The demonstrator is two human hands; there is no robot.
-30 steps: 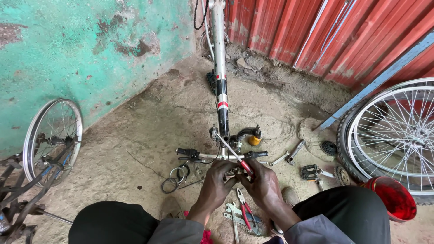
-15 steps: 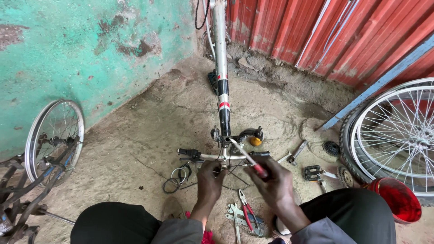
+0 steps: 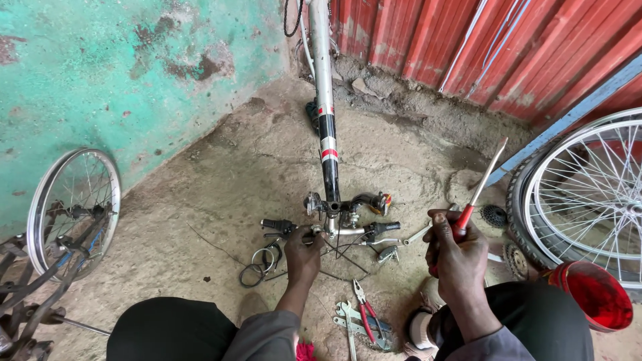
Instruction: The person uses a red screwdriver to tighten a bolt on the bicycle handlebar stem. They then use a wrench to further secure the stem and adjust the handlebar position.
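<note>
A bicycle frame (image 3: 327, 127) lies on the dirt floor (image 3: 214, 194), running from the top centre of the frame down to its handlebar (image 3: 334, 227) at the middle. The left hand (image 3: 304, 251), arm reaching up from the bottom centre, is clenched on the handlebar left of the stem. The right hand (image 3: 458, 257), right of centre and clear of the bar, grips a red-handled screwdriver (image 3: 478, 194), its shaft slanting to the upper right. Pliers (image 3: 364, 311) and wrenches (image 3: 348, 321) lie at the bottom centre.
</note>
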